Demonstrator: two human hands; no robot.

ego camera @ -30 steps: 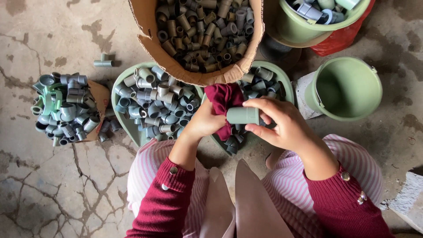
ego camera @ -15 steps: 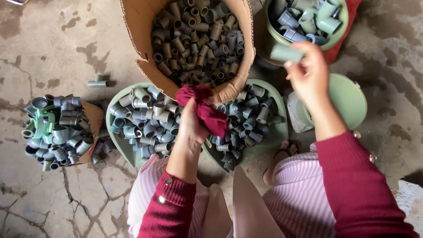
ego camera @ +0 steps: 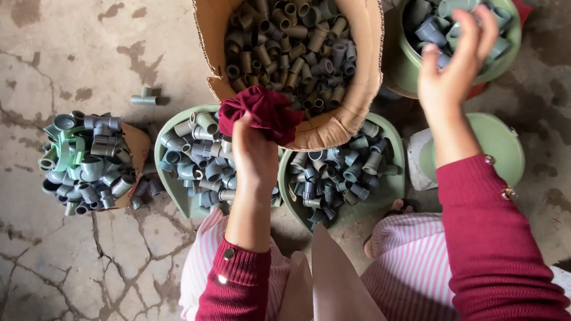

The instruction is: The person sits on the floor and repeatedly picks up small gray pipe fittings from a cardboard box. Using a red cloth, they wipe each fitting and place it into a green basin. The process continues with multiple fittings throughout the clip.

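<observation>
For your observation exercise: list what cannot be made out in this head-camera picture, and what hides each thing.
- Left hand: fingers buried in the red cloth.
- Cardboard box: top cut off by the frame edge.
- Upper green bucket: partly behind the open right hand, top cut off.
- Lower green bucket: inside hidden by the forearm.

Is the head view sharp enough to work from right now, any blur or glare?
Head view: soft, even daylight, no glare; the right hand is slightly motion-blurred over the green bucket; the left hand gripping the maroon cloth and the cardboard box of pipe fittings look sharp.
</observation>
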